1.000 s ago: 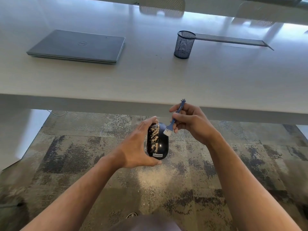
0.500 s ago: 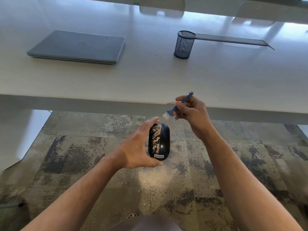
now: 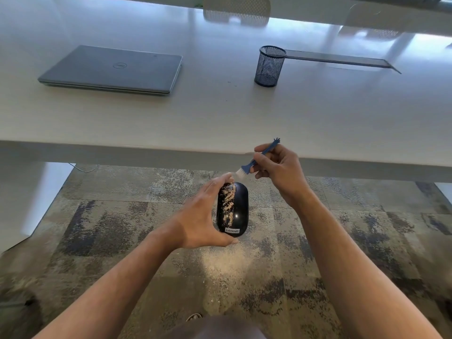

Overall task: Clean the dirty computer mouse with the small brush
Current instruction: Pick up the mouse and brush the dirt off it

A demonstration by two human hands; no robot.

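Left hand (image 3: 200,216) gripped the mouse (image 3: 232,209) fr the side, fingers curled round its left edge, held in the air over the carpet (image 3: 110,216), below the desk (image 3: 220,113) edge. Right hand (image 3: 278,167) pinched the small brush (image 3: 254,162), bristles just off the mouse's far tip, not touching. Risks imo: grit band down the left half sat right by the gripping fingers, so strokes could push debris under them or smear it; one-sided grip could slip w/ brush pressure. Mouse long axis ran away fr the person, logo end near, top facing up.
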